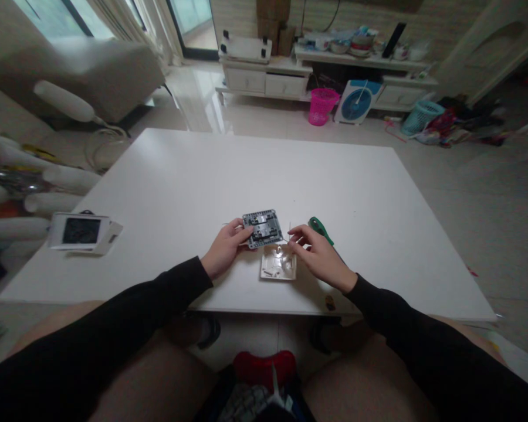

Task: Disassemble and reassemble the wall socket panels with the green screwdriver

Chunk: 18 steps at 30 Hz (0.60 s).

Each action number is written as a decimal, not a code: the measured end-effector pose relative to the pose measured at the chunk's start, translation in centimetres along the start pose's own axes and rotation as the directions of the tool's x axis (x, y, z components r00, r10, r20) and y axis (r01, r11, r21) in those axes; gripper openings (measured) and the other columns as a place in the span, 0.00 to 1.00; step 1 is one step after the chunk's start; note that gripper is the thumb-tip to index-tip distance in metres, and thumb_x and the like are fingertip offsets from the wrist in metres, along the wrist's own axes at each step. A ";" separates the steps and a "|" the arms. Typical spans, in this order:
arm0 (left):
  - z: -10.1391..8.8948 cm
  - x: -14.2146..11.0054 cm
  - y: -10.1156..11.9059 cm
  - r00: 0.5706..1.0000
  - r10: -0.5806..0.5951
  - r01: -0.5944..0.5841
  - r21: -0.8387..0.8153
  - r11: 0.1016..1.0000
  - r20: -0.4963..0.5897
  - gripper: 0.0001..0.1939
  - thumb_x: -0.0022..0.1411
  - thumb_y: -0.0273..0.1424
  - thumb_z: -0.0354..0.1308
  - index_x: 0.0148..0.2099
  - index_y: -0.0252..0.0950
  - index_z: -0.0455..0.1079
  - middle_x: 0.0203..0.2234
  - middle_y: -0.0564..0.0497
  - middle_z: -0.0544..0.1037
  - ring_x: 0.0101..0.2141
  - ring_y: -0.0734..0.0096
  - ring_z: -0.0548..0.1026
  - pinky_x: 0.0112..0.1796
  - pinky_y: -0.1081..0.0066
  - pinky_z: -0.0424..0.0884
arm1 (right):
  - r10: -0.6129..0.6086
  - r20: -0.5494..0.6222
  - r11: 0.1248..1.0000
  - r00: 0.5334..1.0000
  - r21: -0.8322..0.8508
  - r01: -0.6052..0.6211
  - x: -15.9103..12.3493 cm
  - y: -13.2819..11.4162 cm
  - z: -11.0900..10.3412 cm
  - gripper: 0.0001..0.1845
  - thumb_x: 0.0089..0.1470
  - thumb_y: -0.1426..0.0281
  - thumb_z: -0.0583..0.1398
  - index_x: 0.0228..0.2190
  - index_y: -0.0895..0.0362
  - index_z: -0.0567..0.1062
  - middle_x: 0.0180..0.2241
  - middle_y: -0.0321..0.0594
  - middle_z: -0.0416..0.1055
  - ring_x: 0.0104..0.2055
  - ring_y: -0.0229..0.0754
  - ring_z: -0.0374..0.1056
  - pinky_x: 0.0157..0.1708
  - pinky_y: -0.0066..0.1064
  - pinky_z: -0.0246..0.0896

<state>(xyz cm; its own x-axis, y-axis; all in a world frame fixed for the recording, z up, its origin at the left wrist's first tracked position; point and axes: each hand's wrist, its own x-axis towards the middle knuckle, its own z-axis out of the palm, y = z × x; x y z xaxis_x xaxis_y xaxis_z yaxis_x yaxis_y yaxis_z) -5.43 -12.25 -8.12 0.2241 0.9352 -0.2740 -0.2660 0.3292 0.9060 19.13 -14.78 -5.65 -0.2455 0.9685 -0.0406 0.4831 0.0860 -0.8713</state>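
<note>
Near the front edge of the white bench (193, 176), the left hand (223, 251) holds a grey and black panel (266, 227) by its left side, thumb over the face and the other fingers curled beneath, so the grip hides part of that edge. The panel is raised and tilted, its slotted inner side facing up. At its lower right corner, the right hand (320, 258) is nearly closed, thumb and bent fingertips pinching a thin wire (290, 232); whether the wire touches the panel is too small to tell. Just below the panel, a shallow square cover (278, 264) lies open side up on the bench, with a few small metal pieces (269, 274) in its lower left corner; the right hand's fingers overlap its upper right corner. A green-handled tool (318, 226) lies just beyond the right hand, which hides part of it. Nearer the front edge sits a small brownish piece (330, 302). Well apart, at the bench's left end, a white frame with a dark square (81, 231) rests over other pale plates (110, 239). Beyond the bench, a pink basket (322, 107) stands beside a blue and white fan (358, 104).
</note>
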 end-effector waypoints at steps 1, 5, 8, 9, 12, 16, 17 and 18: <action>-0.4 0.5 0.3 0.998 0.006 -0.006 -0.004 1.000 -0.058 0.16 0.62 0.36 0.71 0.44 0.33 0.70 0.38 0.45 0.83 0.33 0.68 0.81 0.33 0.71 0.79 | -0.031 -0.014 0.996 0.999 -0.090 0.029 0.0 0.1 -0.2 0.08 0.63 0.69 0.58 0.43 0.55 0.72 0.38 0.41 0.75 0.39 0.43 0.72 0.35 0.33 0.64; -1.8 2.4 0.5 0.971 -0.024 0.018 -0.028 0.999 -0.240 0.10 0.65 0.29 0.68 0.40 0.32 0.68 0.37 0.44 0.84 0.33 0.69 0.83 0.37 0.70 0.80 | -0.165 0.061 0.836 0.984 -0.520 0.172 0.2 1.1 -1.2 0.05 0.61 0.73 0.57 0.40 0.55 0.72 0.39 0.44 0.74 0.40 0.46 0.69 0.37 0.34 0.58; -2.2 3.3 -0.1 0.959 -0.066 0.057 -0.039 0.998 -0.275 0.08 0.66 0.27 0.66 0.40 0.31 0.69 0.36 0.43 0.84 0.32 0.69 0.83 0.37 0.70 0.81 | -0.148 0.120 0.722 0.982 -0.665 0.190 0.5 2.0 -1.7 0.06 0.62 0.75 0.56 0.38 0.55 0.72 0.39 0.45 0.74 0.41 0.47 0.67 0.36 0.35 0.55; -2.2 3.4 -0.3 0.959 -0.077 0.069 -0.039 0.997 -0.272 0.08 0.66 0.26 0.67 0.40 0.31 0.69 0.35 0.43 0.84 0.31 0.69 0.83 0.36 0.70 0.81 | -0.131 0.132 0.704 0.983 -0.685 0.186 0.7 2.2 -1.8 0.06 0.62 0.76 0.56 0.39 0.56 0.72 0.39 0.46 0.74 0.40 0.47 0.67 0.36 0.35 0.55; -2.1 3.6 -0.9 0.962 -0.096 0.091 -0.033 0.995 -0.257 0.08 0.65 0.25 0.67 0.39 0.30 0.70 0.33 0.44 0.84 0.29 0.70 0.83 0.32 0.73 0.80 | -0.104 0.176 0.658 0.979 -0.726 0.201 1.2 2.8 -2.0 0.08 0.62 0.78 0.56 0.41 0.57 0.74 0.43 0.48 0.75 0.42 0.49 0.68 0.37 0.36 0.57; -2.0 3.5 -1.3 0.965 -0.116 0.115 -0.018 0.993 -0.235 0.06 0.66 0.24 0.65 0.41 0.30 0.70 0.35 0.42 0.84 0.31 0.69 0.84 0.32 0.74 0.81 | -0.145 0.283 0.668 0.948 -0.679 0.304 2.0 3.8 -1.8 0.17 0.62 0.78 0.59 0.51 0.58 0.73 0.53 0.51 0.73 0.49 0.51 0.69 0.44 0.38 0.63; -2.1 3.4 -1.4 0.966 -0.126 0.126 -0.011 0.992 -0.226 0.05 0.67 0.24 0.64 0.42 0.29 0.70 0.36 0.40 0.84 0.33 0.67 0.85 0.33 0.74 0.81 | -0.161 0.303 0.671 0.939 -0.664 0.329 2.1 4.1 -1.6 0.19 0.62 0.78 0.59 0.54 0.57 0.72 0.57 0.52 0.71 0.51 0.51 0.69 0.46 0.39 0.64; -2.1 3.4 -1.4 0.967 -0.136 0.138 -0.004 0.990 -0.217 0.05 0.67 0.24 0.63 0.42 0.29 0.70 0.37 0.39 0.84 0.33 0.66 0.85 0.33 0.74 0.81 | -0.174 0.320 0.667 0.931 -0.657 0.350 2.3 4.4 -1.5 0.21 0.62 0.78 0.59 0.56 0.56 0.72 0.60 0.52 0.69 0.53 0.52 0.69 0.47 0.40 0.65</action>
<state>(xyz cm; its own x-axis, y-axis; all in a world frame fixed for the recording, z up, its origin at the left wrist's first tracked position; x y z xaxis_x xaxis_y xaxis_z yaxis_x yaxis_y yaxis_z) -6.24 -9.24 -11.00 0.0493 0.8875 -0.4581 -0.2365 0.4560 0.8580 21.96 -11.86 -8.84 -0.5814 0.8125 -0.0430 0.7889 0.5500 -0.2740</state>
